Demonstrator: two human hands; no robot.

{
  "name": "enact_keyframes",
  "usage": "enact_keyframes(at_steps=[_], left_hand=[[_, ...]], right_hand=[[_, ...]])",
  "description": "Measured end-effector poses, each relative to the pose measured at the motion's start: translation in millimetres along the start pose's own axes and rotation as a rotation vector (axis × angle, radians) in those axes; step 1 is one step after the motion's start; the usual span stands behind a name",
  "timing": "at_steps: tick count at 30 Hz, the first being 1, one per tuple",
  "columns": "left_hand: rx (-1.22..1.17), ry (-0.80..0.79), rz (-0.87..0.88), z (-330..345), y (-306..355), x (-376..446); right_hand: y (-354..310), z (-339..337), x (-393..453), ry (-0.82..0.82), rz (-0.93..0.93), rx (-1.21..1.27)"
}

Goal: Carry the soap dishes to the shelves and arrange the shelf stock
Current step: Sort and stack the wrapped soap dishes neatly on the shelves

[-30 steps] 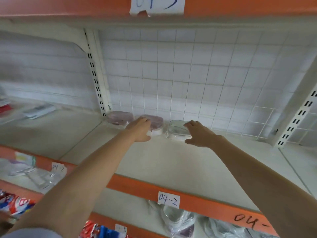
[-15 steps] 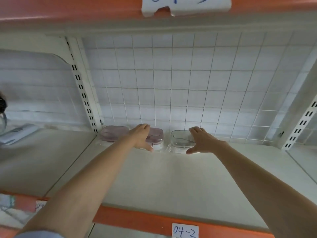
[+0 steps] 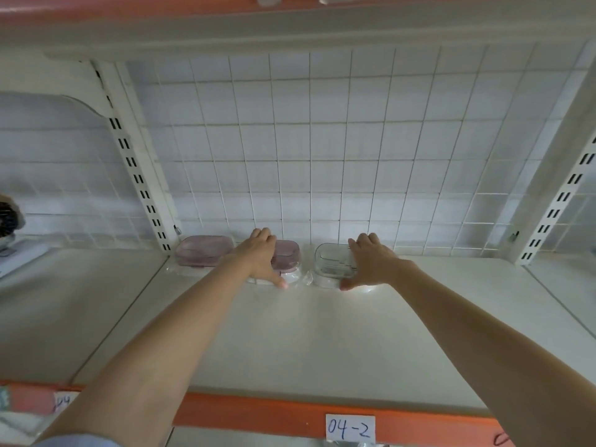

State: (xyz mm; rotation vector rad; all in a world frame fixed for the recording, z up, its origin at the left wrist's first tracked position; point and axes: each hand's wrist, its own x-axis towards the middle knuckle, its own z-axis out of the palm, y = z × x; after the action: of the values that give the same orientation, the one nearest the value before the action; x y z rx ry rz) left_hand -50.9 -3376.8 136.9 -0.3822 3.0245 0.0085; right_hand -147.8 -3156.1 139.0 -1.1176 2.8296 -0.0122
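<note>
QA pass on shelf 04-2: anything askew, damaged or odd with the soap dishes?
Nothing stands out. Three soap dishes sit in a row against the wire grid: pink dish, second pink dish under the left hand, clear dish under the right hand. All look upright; the wrapping is too blurred to judge.

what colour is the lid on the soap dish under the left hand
Translucent pink lid, seen in the head view.
</note>
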Motion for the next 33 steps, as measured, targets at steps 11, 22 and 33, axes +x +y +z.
enact_keyframes(at_steps=[11,22,33], left_hand=[[-0.078,-0.067,0.0,3.7,2.3,-9.4],[-0.118,0.057,-0.069,15.8,36.9,-72.2],[-0.198,0.192,-0.054,-3.7,121.7,-158.5]], right_hand=[[3.0,11.0,-43.4,-0.045,0.084,0.146],[-6.2,18.7,-103.4,0.012,0.121,0.133],[22.1,12.0,-217.1,0.19,0.131,0.137]])
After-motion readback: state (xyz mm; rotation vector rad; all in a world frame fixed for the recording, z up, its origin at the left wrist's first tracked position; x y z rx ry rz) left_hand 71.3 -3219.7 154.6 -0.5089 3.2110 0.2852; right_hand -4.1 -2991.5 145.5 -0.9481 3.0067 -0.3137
